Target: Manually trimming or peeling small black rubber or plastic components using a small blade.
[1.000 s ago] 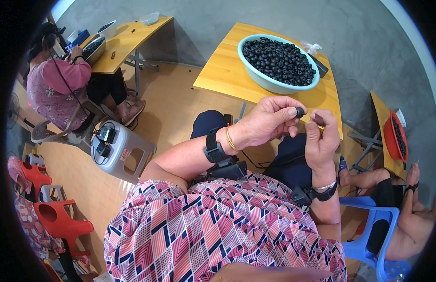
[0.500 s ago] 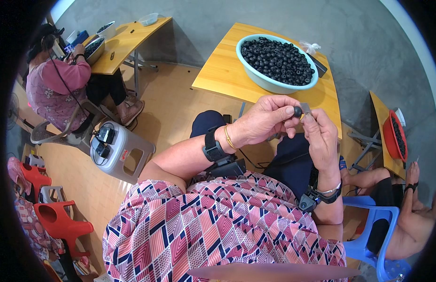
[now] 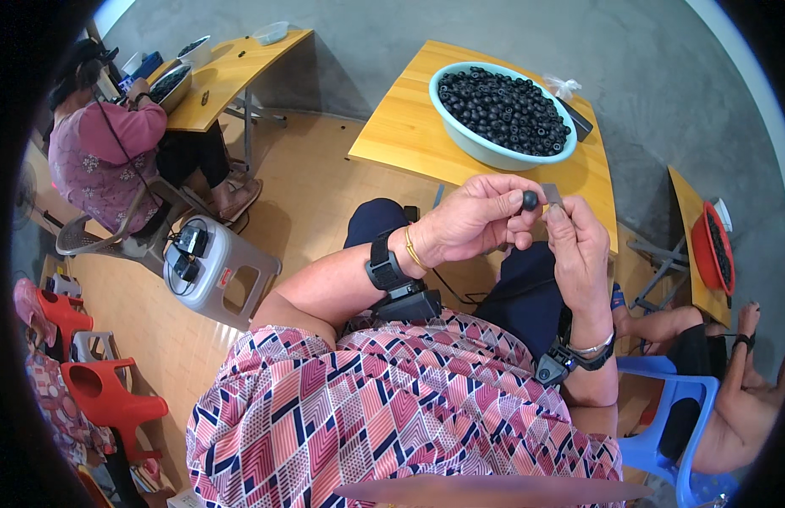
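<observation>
My left hand (image 3: 477,218) pinches a small round black fruit (image 3: 530,201) between thumb and forefinger. My right hand (image 3: 576,245) is raised beside it and holds a small flat grey blade (image 3: 552,195) against the fruit. Both hands hover over my lap, just in front of the near edge of a yellow wooden table (image 3: 409,135). On that table stands a light green basin (image 3: 486,151) heaped with several of the same black fruits (image 3: 503,106). I wear a black wrist device on each forearm.
A grey plastic stool (image 3: 219,279) with devices on it stands to my left. A person in pink (image 3: 105,157) sits at another yellow table (image 3: 232,72) at far left. Red stools (image 3: 105,394) lie lower left. At right, a blue chair (image 3: 676,406), another seated person and a red basin (image 3: 714,250).
My right hand has shifted slightly left and up toward the fruit, and the grey blade now shows between the two hands. My left hand stays in about the same place.
</observation>
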{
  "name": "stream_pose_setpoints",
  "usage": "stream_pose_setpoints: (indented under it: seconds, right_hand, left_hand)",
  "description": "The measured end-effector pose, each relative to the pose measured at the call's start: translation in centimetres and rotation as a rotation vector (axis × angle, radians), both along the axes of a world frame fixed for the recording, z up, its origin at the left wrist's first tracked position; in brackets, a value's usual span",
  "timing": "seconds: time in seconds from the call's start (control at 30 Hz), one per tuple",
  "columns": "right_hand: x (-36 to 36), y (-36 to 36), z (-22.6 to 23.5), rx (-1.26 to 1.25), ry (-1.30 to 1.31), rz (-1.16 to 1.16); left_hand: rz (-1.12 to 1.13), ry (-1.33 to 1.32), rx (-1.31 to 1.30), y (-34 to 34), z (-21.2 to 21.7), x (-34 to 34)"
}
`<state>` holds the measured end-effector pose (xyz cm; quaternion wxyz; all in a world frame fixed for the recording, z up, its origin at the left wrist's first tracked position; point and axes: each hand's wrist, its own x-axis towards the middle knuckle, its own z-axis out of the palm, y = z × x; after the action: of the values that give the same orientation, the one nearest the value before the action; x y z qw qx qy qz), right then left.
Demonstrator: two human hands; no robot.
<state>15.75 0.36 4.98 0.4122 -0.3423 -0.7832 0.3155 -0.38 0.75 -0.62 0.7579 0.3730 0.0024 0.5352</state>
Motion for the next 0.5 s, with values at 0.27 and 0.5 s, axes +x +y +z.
stream_pose_setpoints:
  seconds: [0.27, 0.5]
  right_hand:
    - [-0.18, -0.34, 0.37, 0.031, -0.026, 0.002]
    - [-0.64, -0.15, -0.04, 0.04, 0.016, 0.061]
  left_hand:
    - [-0.006, -0.025, -0.01, -0.06, -0.05, 0.01]
    - [0.02, -0.003, -0.004, 0.08, -0.36, -0.05]
